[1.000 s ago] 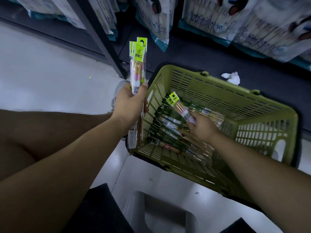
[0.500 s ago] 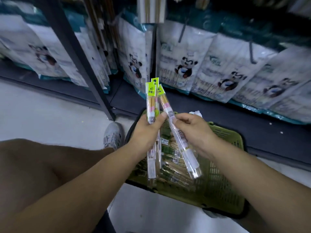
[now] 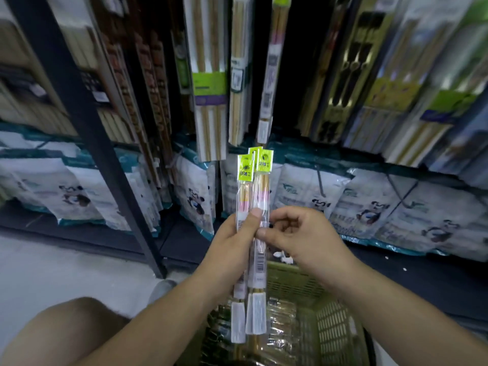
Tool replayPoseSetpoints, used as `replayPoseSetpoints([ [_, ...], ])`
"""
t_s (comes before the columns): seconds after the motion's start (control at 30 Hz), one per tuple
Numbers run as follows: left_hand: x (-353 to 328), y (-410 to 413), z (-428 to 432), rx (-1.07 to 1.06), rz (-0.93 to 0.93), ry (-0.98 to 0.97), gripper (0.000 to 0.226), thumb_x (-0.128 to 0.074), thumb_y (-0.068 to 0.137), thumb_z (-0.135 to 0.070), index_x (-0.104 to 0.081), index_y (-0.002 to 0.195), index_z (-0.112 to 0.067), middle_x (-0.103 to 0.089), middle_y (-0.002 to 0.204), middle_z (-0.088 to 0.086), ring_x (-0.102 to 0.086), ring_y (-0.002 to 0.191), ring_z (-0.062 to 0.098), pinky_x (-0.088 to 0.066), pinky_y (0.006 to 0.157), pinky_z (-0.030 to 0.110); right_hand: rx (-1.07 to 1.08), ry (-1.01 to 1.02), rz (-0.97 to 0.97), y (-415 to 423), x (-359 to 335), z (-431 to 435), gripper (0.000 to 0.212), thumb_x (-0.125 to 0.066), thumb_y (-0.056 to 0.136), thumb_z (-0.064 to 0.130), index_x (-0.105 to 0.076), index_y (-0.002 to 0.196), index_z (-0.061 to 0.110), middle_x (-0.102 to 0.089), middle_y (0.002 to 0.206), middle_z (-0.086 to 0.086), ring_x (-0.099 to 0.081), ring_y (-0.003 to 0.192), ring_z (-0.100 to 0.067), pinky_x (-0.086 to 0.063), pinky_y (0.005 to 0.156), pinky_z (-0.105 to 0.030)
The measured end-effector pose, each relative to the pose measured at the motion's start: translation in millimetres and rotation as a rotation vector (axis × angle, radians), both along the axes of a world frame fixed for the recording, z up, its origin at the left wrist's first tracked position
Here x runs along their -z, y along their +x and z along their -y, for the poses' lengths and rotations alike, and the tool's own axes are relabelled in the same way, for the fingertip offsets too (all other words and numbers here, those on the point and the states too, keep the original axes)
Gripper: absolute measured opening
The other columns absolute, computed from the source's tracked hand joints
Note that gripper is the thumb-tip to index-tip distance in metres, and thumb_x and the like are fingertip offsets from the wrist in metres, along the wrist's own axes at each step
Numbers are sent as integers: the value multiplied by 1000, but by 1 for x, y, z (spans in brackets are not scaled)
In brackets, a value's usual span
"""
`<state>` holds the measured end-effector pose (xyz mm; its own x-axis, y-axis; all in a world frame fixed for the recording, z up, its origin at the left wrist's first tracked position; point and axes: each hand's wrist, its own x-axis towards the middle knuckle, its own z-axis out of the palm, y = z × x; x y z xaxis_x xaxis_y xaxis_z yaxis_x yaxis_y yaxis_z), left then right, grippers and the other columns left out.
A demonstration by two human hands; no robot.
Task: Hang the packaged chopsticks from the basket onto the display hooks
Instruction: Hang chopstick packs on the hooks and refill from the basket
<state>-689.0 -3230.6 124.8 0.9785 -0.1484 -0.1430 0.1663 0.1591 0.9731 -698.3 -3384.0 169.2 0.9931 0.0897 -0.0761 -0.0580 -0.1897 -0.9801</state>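
Chopstick bundle held upright in both hands, hang holes pointing up at the rack

The packaged chopsticks [image 3: 254,196] stand with their long axis vertical and the neon header cards [image 3: 264,161] on top, right above the fingers and just below a similar hanging pack [image 3: 274,75], so I'd guess the next move is straight up. The left hand [image 3: 227,254] is wrapped around the bundle with its thumb across the front, and the right hand [image 3: 306,239] pinches the right edge. Both are about equally close. I count three green cards, with the back one only a sliver, so there could be more. One green basket [image 3: 335,323] sits below with more packs in it, too jumbled to count. The display hooks themselves are out of view.
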Motion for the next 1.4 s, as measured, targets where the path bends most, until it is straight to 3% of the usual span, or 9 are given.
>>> replayPoseSetpoints([
  [0.1, -27, 14, 4, 39, 70, -54, 39, -66, 86, -63, -76, 108, -33, -80, 94, 4, -77, 79, 18, -60, 65, 30, -7, -65, 60, 15, -30, 6, 28, -89, 75, 11, -70, 94, 20, -59, 63, 7, -57, 55, -5, -48, 56, -20],
  [0.37, -88, 67, 16, 47, 363, -63, 26, -62, 83, -57, -69, 95, -36, -69, 64, -2, -65, 53, 11, -51, 48, 24, 105, -6, 277, 68, -114, 18, 9, -72, 94, 22, -68, 101, 18, -71, 80, -12, -68, 65, -13, -54, 57, -24],
  [0.47, -96, 78, 17, 40, 460, -39, 22, -60, 84, -58, -69, 99, -46, -73, 75, -13, -68, 64, 2, -52, 57, 19, 186, -29, 356, 91, -131, 15, 16, -71, 96, 25, -68, 97, 10, -69, 76, -12, -65, 62, -11, -53, 54, -24],
  [0.6, -103, 92, 15, -62, 548, -31, 35, -61, 87, -50, -68, 116, -33, -78, 102, -16, -72, 95, 1, -51, 73, 9, 204, -16, 405, 111, -141, 3, 15, -69, 97, 25, -69, 91, 12, -71, 75, -10, -66, 56, -10, -51, 50, -24],
  [0.87, -110, 106, -5, -226, 595, 4, 29, -58, 83, -62, -64, 110, -54, -74, 106, -26, -69, 98, -6, -56, 79, 20, 254, 7, 567, 133, -180, -16, 30, -58, 103, 26, -69, 77, 18, -68, 72, -4, -63, 63, -15, -51, 52, -23],
  [0.97, -112, 107, -12, -244, 599, 21, 21, -58, 84, -55, -61, 100, -68, -69, 100, -39, -64, 95, -17, -50, 73, 6, 278, -6, 593, 138, -196, -21, 34, -52, 106, 25, -69, 78, 16, -73, 78, -9, -66, 65, -17, -49, 51, -20],
  [1.07, -111, 108, -15, -248, 621, 2, 24, -59, 84, -53, -65, 105, -46, -72, 101, -30, -68, 95, -8, -47, 72, 2, 285, -31, 587, 142, -203, -24, 37, -49, 107, 24, -67, 77, 10, -71, 79, -15, -66, 65, -16, -49, 49, -19],
  [1.23, -112, 107, -17, -170, 627, -24, 10, -59, 87, -50, -61, 94, -44, -69, 71, -10, -61, 57, 1, -49, 59, 10, 296, -56, 554, 147, -208, -25, 38, -48, 105, 24, -57, 87, -8, -56, 79, -13, -61, 74, -27, -48, 50, -22],
  [1.4, -110, 110, -19, -131, 612, -49, 21, -59, 87, -53, -62, 103, -40, -63, 68, 0, -57, 54, 14, -52, 58, 20, 317, -109, 561, 149, -208, -27, 38, -49, 101, 21, -52, 95, -16, -52, 78, -15, -47, 69, -25, -41, 62, -37],
])
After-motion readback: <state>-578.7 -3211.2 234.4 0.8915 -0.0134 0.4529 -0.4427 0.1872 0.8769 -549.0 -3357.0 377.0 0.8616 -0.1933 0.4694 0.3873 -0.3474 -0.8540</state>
